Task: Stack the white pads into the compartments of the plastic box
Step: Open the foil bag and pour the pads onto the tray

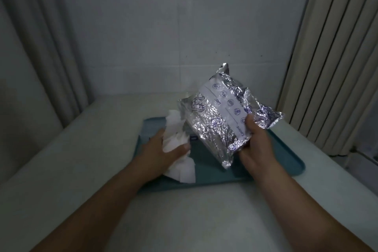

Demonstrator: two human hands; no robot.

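Fingers (185, 146) of the left hand (161, 149) curled round a loose bunch of white pads (176, 139), thumb pressed over the top of the bunch, drawing it from the open left end of the foil pouch (221, 120). Fingers of the right hand (255, 139) clamped on the pouch's lower right edge, thumb (250, 121) on the printed label, pouch lifted and tilted above the teal tray (286, 161). More pads lying crumpled on the tray just beside and under the left hand. Tray resting on the pale counter (194, 210). Plastic box not clearly in view, probably hidden behind the pouch; only a small dark blue scrap visible between pads and pouch, too little to name. To do this step well, probably: keep the right grip firm and the pouch mouth angled toward the left hand, so the pads slide out without tearing; pull the bunch straight along the pouch rather than sideways; flatten and square the pads on the tray before stacking, since crumpled ones would likely sit badly in a compartment. Risk, as a judgement: pads slipping off the tray's near edge while the left hand is full.
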